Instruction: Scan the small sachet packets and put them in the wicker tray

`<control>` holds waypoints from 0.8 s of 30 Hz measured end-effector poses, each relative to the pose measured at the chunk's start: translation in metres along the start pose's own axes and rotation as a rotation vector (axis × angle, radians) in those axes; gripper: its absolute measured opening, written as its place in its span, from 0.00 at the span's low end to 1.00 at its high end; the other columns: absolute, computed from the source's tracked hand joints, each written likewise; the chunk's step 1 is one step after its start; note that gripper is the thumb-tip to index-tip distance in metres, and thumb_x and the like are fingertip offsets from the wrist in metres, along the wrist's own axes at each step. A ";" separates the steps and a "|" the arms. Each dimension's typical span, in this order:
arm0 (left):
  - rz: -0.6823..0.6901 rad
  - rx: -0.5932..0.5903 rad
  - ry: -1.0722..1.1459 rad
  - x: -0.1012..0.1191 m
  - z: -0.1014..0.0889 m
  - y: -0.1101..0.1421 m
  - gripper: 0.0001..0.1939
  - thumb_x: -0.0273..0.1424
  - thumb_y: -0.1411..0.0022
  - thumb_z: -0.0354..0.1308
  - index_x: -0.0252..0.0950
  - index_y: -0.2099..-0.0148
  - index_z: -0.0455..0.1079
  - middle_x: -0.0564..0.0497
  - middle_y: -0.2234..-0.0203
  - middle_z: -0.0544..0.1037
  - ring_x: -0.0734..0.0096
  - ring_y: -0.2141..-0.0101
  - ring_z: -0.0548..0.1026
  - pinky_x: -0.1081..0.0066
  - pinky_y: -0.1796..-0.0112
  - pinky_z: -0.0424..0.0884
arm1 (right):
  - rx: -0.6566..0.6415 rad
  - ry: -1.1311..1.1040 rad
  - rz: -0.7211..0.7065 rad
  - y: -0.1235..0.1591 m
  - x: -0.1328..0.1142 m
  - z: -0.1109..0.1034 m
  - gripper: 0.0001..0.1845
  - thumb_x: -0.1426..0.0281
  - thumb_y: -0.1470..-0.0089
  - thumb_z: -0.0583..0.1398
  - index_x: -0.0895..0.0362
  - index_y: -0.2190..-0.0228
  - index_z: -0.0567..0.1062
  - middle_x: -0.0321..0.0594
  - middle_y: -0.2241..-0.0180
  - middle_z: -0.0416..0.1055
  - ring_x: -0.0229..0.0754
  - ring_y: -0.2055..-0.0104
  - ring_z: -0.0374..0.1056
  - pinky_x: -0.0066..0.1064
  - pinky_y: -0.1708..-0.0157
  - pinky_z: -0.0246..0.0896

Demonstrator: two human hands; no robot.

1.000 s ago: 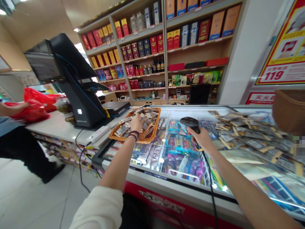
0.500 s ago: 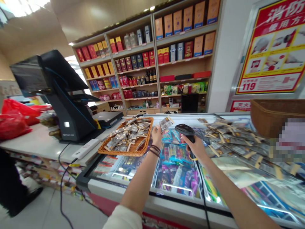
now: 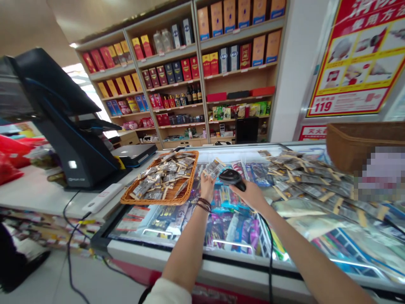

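Observation:
In my left hand (image 3: pixel 207 185) is a small snack packet (image 3: pixel 214 168) with a dark, clear-fronted face, pinched at its lower edge. My right hand (image 3: pixel 251 195) grips a black barcode scanner (image 3: pixel 232 177), its head turned towards the packet and very close to it. The scanner's cable (image 3: pixel 271 249) runs down over the freezer's front edge. Just left of my left hand, a wicker basket (image 3: pixel 190 185) holds many similar packets. To the right of my right hand, a large heap of such packets (image 3: pixel 303 173) lies on the glass lid.
A glass-topped freezer (image 3: pixel 139 249) with colourful packages inside stands before me. A black checkout terminal (image 3: pixel 63 126) and a white power strip (image 3: pixel 103 198) are on the left counter. A brown basket (image 3: pixel 363 143) sits at the right. A person's dark-clothed leg (image 3: pixel 12 257) shows at far left.
The scanner in my right hand has moved left, closer to the packet. My left hand still holds the packet, now a little lower. The whole view has shifted slightly.

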State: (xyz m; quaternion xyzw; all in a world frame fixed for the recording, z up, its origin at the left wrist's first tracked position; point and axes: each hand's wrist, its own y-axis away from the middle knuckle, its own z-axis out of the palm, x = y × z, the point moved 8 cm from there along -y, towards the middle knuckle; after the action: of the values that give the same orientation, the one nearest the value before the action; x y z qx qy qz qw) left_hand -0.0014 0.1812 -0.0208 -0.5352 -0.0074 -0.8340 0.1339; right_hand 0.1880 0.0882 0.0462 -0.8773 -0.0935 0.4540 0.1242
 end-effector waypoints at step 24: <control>0.014 0.073 0.031 0.000 -0.007 -0.001 0.28 0.22 0.35 0.56 0.44 0.36 0.61 0.45 0.46 0.79 0.67 0.43 0.77 0.61 0.40 0.72 | -0.072 -0.107 0.034 0.001 0.004 0.002 0.22 0.47 0.48 0.63 0.51 0.78 0.71 0.38 0.86 0.70 0.46 0.82 0.69 0.32 0.81 0.59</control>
State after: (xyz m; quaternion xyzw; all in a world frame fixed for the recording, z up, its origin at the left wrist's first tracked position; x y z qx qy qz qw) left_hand -0.0078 0.1812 -0.0234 -0.5171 -0.0319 -0.8404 0.1591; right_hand 0.1887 0.0884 0.0420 -0.8573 -0.1013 0.4985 0.0798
